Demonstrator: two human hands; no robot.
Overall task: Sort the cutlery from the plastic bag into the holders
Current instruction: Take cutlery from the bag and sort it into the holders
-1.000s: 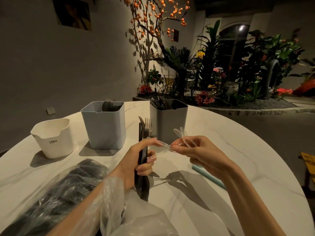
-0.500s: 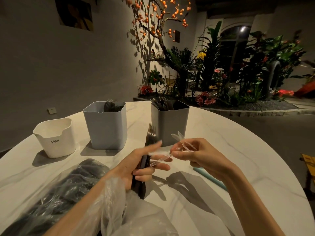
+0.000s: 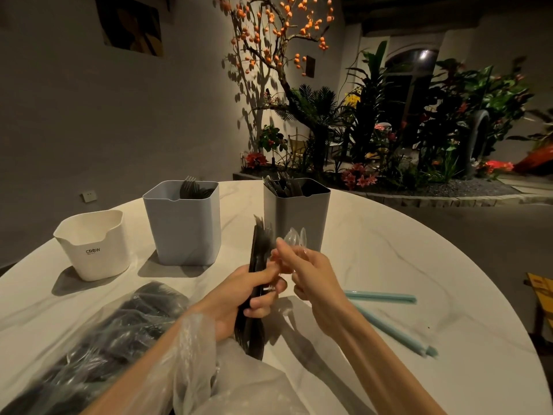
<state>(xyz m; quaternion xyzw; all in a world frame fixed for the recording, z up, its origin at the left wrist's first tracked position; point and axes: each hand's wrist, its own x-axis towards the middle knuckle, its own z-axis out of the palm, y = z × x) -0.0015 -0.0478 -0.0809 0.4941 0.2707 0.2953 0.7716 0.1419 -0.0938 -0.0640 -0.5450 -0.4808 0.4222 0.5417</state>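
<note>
At frame center the left hand [image 3: 239, 298] grips upright black cutlery [image 3: 256, 283], while the right hand [image 3: 311, 280] pinches clear spoons [image 3: 294, 239] beside it. Three holders stand behind: white [image 3: 92, 247] at left, blue [image 3: 184, 226], gray [image 3: 296, 211]. The bag [image 3: 89, 339] fills the lower left.

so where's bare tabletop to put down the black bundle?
Free: the marble right of the grey holder, out to the table edge, and the far strip above the blue sticks. Crowded: the bag fills the near left, three holders line the back left, and both hands sit centre.
</note>
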